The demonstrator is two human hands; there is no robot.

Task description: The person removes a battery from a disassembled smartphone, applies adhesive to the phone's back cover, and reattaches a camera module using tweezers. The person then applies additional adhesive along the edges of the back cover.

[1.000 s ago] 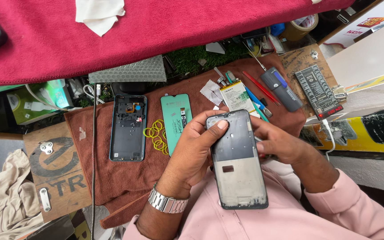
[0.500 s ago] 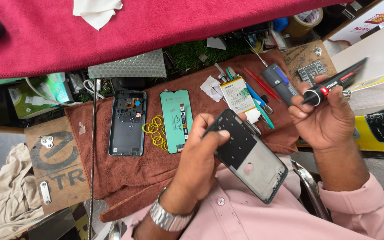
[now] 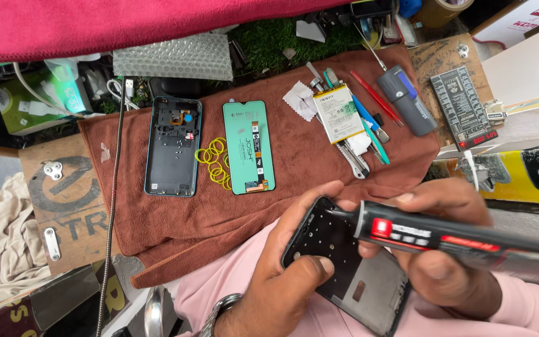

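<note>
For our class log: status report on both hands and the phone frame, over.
Left hand grips phone frame. Right hand holds black glue tube, nozzle at frame's top edge. Nothing in the way.

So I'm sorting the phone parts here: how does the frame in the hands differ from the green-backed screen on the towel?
The black phone frame is held tilted in the left hand, while the green-backed screen lies flat on the brown towel, untouched. The frame is dark, with a black tube in the right hand at its top edge; the screen is mint green with a flex strip down its middle. Both are flat, phone-sized rectangles.
</note>
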